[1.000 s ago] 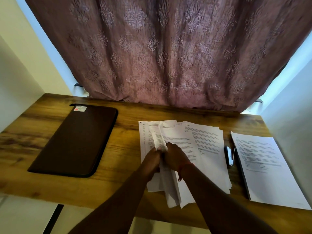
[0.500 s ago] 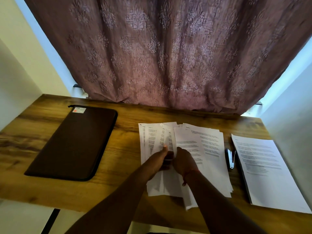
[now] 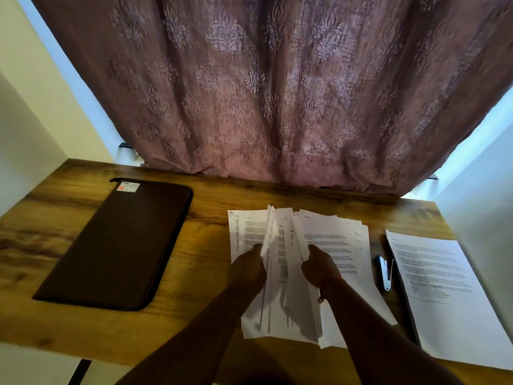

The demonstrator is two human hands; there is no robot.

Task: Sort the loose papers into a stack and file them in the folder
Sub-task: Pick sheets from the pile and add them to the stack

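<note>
While both hands work at the middle of the desk, the papers lie fanned out between them, printed side up, spread from the centre toward the right and reaching the near edge. The left hand has its fingers curled round a raised sheaf at the left of the fan, whose far ends stand tilted up off the sheets below. The right hand grips a second sheaf just to the right, also lifted at an angle, with a thread band at its wrist. Between the two sheaves a few sheets lie flatter, their text lines showing. The hands are near each other but apart.

At the left of the desk, well apart from the papers, the folder lies flat and shut, dark brown, with a small label at its far corner. To the right of the fan a stapler lies on the wood, and just beyond it a neat stack of printed pages rests along the right edge. Behind the desk a patterned mauve curtain hangs down to the far edge.
</note>
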